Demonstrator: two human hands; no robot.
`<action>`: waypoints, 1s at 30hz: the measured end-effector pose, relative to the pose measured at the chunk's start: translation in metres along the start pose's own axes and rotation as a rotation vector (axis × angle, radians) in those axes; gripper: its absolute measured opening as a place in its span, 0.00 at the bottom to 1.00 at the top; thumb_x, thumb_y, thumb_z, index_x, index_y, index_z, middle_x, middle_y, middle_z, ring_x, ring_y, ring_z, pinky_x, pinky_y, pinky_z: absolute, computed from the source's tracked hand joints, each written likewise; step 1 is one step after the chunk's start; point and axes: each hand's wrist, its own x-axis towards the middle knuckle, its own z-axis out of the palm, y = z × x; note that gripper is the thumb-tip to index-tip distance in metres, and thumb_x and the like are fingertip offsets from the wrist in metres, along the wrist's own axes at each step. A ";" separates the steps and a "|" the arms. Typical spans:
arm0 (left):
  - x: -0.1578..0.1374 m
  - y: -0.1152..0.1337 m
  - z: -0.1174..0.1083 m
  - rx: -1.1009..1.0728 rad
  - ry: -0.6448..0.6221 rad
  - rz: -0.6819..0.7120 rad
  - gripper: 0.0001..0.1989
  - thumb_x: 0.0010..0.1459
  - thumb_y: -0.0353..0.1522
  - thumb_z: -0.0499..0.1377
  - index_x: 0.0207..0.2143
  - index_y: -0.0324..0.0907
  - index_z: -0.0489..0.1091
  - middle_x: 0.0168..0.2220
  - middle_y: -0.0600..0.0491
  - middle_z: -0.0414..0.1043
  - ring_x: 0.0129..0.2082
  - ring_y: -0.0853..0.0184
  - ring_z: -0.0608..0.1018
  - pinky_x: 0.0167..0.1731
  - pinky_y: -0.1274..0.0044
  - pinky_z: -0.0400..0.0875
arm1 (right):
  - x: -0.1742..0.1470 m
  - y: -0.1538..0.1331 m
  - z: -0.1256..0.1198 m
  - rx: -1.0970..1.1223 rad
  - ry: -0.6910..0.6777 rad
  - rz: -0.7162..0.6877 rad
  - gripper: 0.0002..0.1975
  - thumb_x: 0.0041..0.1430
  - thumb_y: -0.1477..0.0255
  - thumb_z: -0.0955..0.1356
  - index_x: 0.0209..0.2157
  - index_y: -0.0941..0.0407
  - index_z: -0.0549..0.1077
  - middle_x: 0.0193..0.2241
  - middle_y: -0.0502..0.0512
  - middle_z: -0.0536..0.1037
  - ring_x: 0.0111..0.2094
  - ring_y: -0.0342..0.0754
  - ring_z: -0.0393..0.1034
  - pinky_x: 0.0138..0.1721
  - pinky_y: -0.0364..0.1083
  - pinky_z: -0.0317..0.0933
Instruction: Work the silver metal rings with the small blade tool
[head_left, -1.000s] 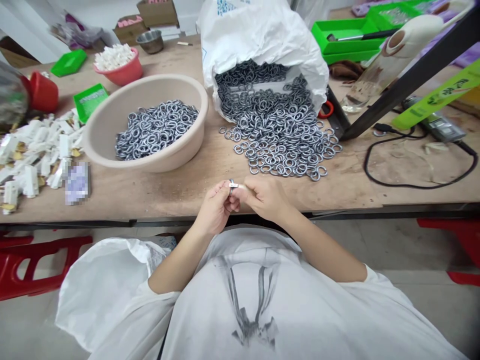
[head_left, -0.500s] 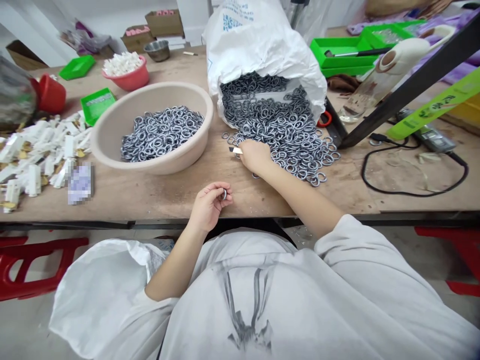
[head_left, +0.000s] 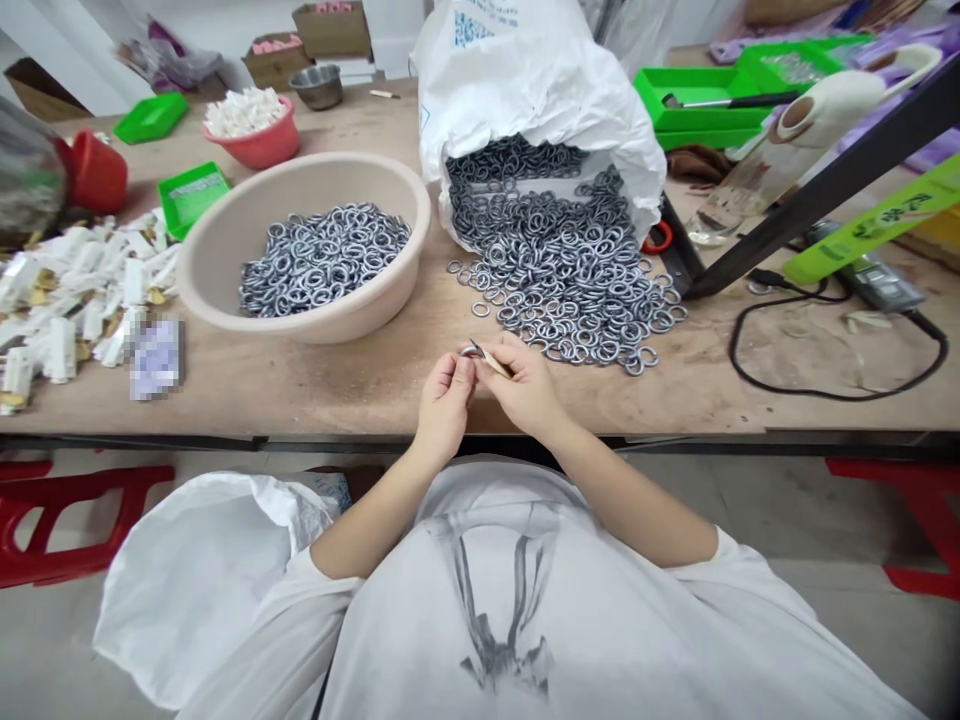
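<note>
Above the table's front edge my two hands meet. My left hand is closed, pinching a grey ring between thumb and fingers. In my right hand is a small knife with a pale handle, its dark pointed tip at the ring. The fingers hide part of the ring. Just beyond my right hand spreads a heap of grey rings, spilling from the mouth of a white sack. To the left stands a wide beige basin holding many similar rings.
White plastic parts are heaped at the left, near a green tray and a pink bowl. On the right, a dark metal bar slants above a black cable. An open white bag hangs below the table edge.
My right hand has come back from the ring heap toward me, carrying the knife, and now meets my left hand. The left hand has moved slightly right with its ring.
</note>
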 end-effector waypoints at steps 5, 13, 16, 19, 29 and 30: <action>-0.004 0.006 -0.009 0.002 0.001 -0.017 0.21 0.52 0.48 0.68 0.27 0.40 0.69 0.22 0.59 0.60 0.21 0.77 0.59 0.20 0.83 0.55 | -0.006 -0.003 -0.008 0.024 -0.118 -0.081 0.20 0.63 0.62 0.68 0.53 0.53 0.78 0.32 0.52 0.72 0.36 0.47 0.66 0.42 0.48 0.63; -0.013 0.012 -0.006 -0.054 0.000 -0.089 0.21 0.51 0.49 0.68 0.33 0.41 0.72 0.22 0.61 0.58 0.19 0.78 0.57 0.18 0.84 0.51 | -0.003 -0.001 0.004 0.336 -0.126 0.051 0.18 0.55 0.58 0.73 0.44 0.53 0.76 0.39 0.52 0.79 0.40 0.47 0.72 0.45 0.47 0.65; -0.014 0.016 -0.005 -0.050 -0.028 -0.092 0.22 0.53 0.48 0.67 0.25 0.40 0.65 0.20 0.60 0.56 0.18 0.78 0.56 0.18 0.83 0.50 | -0.004 -0.007 -0.001 0.197 -0.067 0.054 0.15 0.59 0.59 0.71 0.41 0.55 0.75 0.33 0.50 0.78 0.35 0.45 0.70 0.39 0.45 0.63; -0.015 0.020 -0.004 -0.053 -0.038 -0.104 0.25 0.52 0.48 0.68 0.23 0.40 0.62 0.19 0.60 0.55 0.18 0.78 0.55 0.18 0.84 0.50 | -0.009 -0.018 -0.012 -0.122 -0.068 -0.074 0.15 0.62 0.58 0.69 0.30 0.56 0.72 0.24 0.48 0.70 0.27 0.42 0.62 0.31 0.43 0.54; -0.021 0.027 0.001 -0.090 -0.075 -0.206 0.27 0.47 0.50 0.70 0.25 0.40 0.61 0.20 0.62 0.53 0.18 0.79 0.53 0.17 0.84 0.49 | -0.017 -0.025 -0.021 -0.512 -0.123 -0.287 0.24 0.67 0.54 0.63 0.22 0.55 0.62 0.21 0.47 0.61 0.25 0.42 0.54 0.30 0.45 0.45; -0.021 0.027 0.000 -0.096 -0.083 -0.214 0.27 0.47 0.50 0.70 0.25 0.40 0.61 0.20 0.62 0.53 0.17 0.79 0.53 0.17 0.84 0.49 | -0.017 -0.025 -0.021 -0.510 -0.134 -0.284 0.24 0.67 0.55 0.63 0.22 0.55 0.61 0.20 0.47 0.61 0.25 0.42 0.54 0.30 0.45 0.45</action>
